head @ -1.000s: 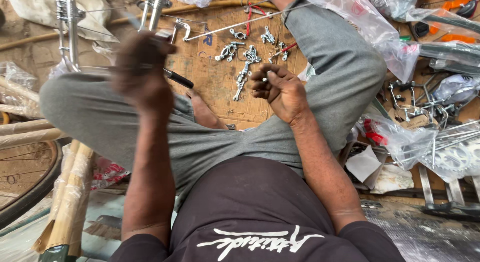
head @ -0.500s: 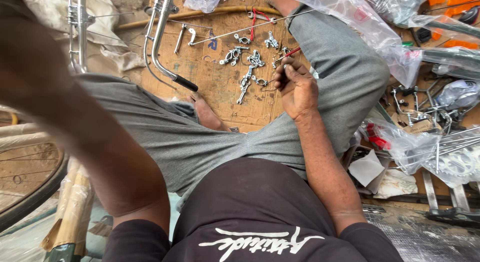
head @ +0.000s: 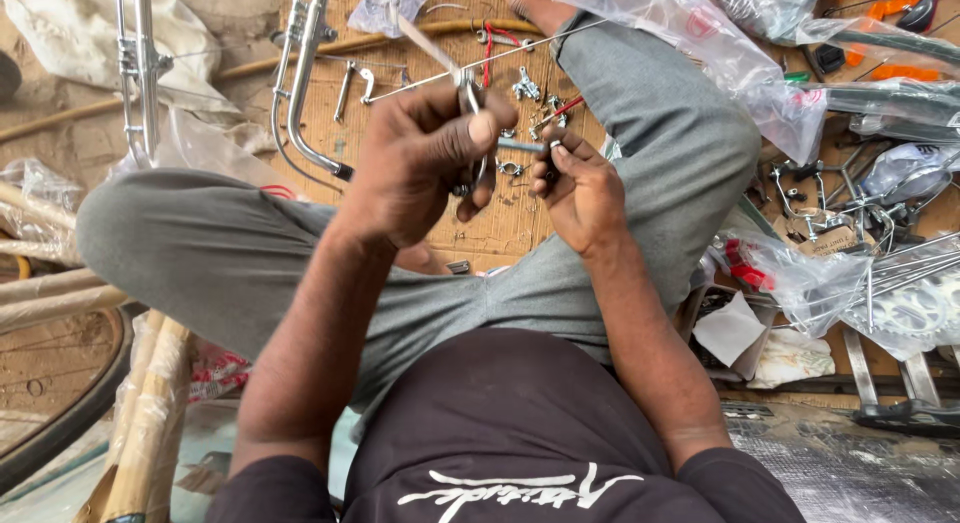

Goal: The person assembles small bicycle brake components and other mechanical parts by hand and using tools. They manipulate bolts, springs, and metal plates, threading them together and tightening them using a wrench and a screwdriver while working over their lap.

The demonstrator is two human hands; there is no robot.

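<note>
Seen from the head camera, a seated person in grey trousers (head: 250, 263) and a dark printed shirt (head: 520, 433) is shown at work over a sheet of brown corrugated cardboard (head: 470, 233) spread on the ground. A small chromed metal clamp with a thin bright rod running through it (head: 470, 93) is pinched between the thumb and curled fingers of the left hand (head: 420, 163), which is raised in front of the chest. Just beside it, a short pale-blue bolt (head: 520, 144) is gripped at the fingertips of the right hand (head: 575, 188), its tip pointed toward the clamp; whether the two parts touch cannot be told. Loose silver brackets and fittings (head: 525, 83) are scattered on the cardboard beyond the hands, between the person's bent knees. A curved chromed bicycle handlebar with a black grip end (head: 300, 103) is laid to the left of the hands. Clear plastic bags of parts (head: 720, 53) are piled over and past the right knee, and a black bicycle tyre (head: 60, 423) is seen at the lower left edge.
</note>
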